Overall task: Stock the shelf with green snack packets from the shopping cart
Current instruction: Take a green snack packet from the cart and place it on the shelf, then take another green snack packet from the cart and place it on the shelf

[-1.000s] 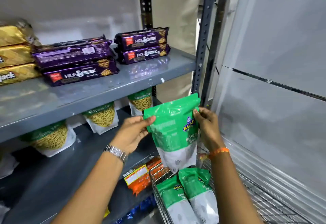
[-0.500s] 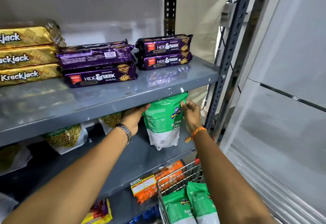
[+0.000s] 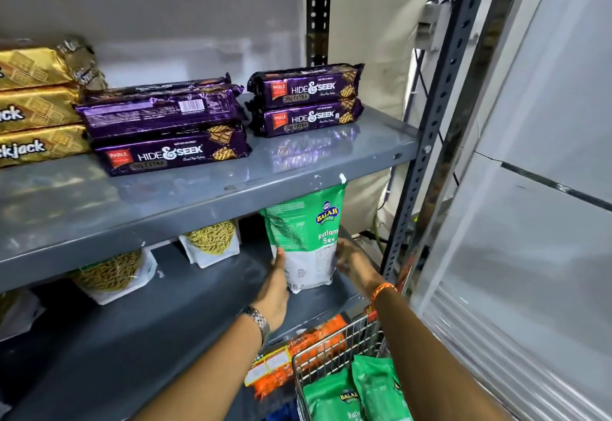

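**Q:** Now, where does the green snack packet [image 3: 306,238] stand, and why is it held so?

**A:** It stands upright at the right end of the middle shelf [image 3: 185,301], its base resting on the shelf and its top just under the edge of the upper shelf [image 3: 198,195]. Its back panel faces near, unlike the packets with yellow sev windows [image 3: 212,241] further left in the same row. The two-sided hold probably steadies a soft pouch that could tip before it settles.

**Q:** How are the hands posed?

**A:** The left hand [image 3: 273,294] reaches in from the near left, fingers pressed together and laid flat against the packet's lower left edge, a wristwatch [image 3: 258,321] on the wrist. The right hand [image 3: 352,263] cups the lower right edge, fingers curled against the packet; it is partly blurred, so whether it grips or merely touches cannot be told. Both forearms extend forward and slightly upward.

**Q:** What remains?

**A:** More green packets [image 3: 357,391] lie in the shopping cart [image 3: 331,351] at near right, so stocking appears unfinished. Purple biscuit packs [image 3: 172,129] occupy the upper shelf.
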`<action>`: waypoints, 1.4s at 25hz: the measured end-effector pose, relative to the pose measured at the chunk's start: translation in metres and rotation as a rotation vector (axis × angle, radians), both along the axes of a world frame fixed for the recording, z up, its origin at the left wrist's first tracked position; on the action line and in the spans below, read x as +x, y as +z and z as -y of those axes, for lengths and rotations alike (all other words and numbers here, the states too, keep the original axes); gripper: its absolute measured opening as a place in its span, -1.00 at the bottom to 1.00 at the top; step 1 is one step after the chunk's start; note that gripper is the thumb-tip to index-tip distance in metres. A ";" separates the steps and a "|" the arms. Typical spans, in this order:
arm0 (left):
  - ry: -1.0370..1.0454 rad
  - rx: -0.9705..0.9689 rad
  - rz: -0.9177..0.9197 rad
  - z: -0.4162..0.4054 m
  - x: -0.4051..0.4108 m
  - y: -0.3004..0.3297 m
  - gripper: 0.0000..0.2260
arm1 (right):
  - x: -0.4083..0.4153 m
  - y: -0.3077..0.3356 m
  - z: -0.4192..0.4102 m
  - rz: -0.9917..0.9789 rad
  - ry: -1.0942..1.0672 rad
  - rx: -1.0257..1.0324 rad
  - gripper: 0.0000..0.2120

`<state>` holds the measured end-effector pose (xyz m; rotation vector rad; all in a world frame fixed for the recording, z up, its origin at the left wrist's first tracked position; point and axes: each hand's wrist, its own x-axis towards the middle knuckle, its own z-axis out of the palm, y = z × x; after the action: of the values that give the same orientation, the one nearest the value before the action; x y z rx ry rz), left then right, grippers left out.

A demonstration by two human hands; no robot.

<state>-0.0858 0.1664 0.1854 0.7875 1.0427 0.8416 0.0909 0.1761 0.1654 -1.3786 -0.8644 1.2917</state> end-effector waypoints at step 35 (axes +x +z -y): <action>-0.181 -0.520 -0.353 0.119 0.123 -0.196 -0.55 | 0.087 -0.254 0.286 0.261 -0.365 -0.547 -0.39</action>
<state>0.0370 0.0471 -0.0108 0.5800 1.4035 0.2534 0.1782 -0.1104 -0.0885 -2.0620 -0.3984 1.1145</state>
